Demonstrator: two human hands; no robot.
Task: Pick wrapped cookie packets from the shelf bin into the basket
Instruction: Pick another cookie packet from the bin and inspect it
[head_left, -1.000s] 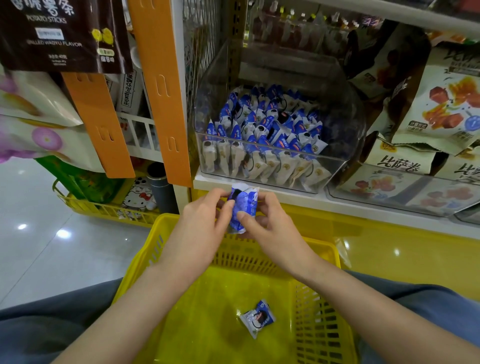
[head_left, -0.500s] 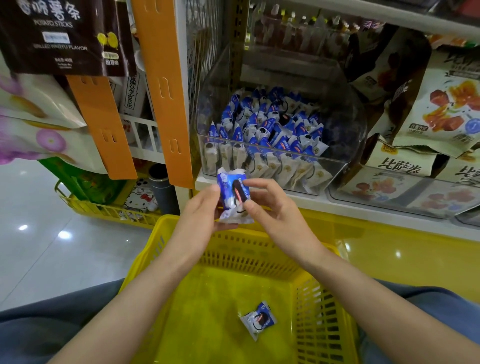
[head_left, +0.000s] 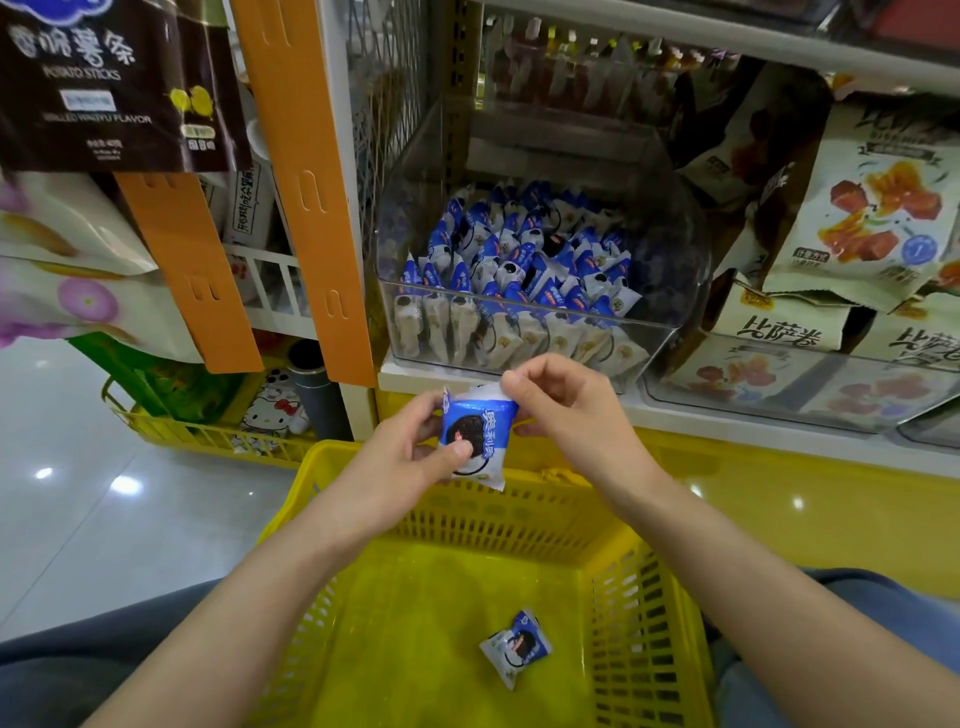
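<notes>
Blue-and-white film wrapped the cookie packet (head_left: 475, 436), which I had hanging just over the far rim of the yellow basket (head_left: 519, 525), below the shelf edge. The left hand (head_left: 400, 457) gripped its lower left side with the thumb on the printed face. The right hand (head_left: 566, 410) pinched the crimped top edge between thumb and forefinger, with the other fingers curled in.

I judged the packet to be very light. The wrapper looked soft, glossy and likely slick, and the cookie inside would be brittle. The crimped ends seemed the safest place to hold it, or a gentle pinch across the flat faces, with no squeeze on the middle. A drop into the basket from there looked harmless.

At the far left the pale floor (head_left: 130, 519) shone with lamp reflections, and a smaller yellow basket (head_left: 197, 434) sat on it. Above that hung a dark potato-stick bag (head_left: 104, 83) and two orange strips (head_left: 306, 208). The clear bin (head_left: 670, 291) stood on the white shelf (head_left: 753, 431), open toward me, with more packets (head_left: 519, 270) crowded inside, many standing on end. That left fair room to reach in from the front. One packet (head_left: 515, 647) already lay flat on the basket floor, right of centre. Large snack bags (head_left: 872, 208) were stacked just beside the bin on the right.
</notes>
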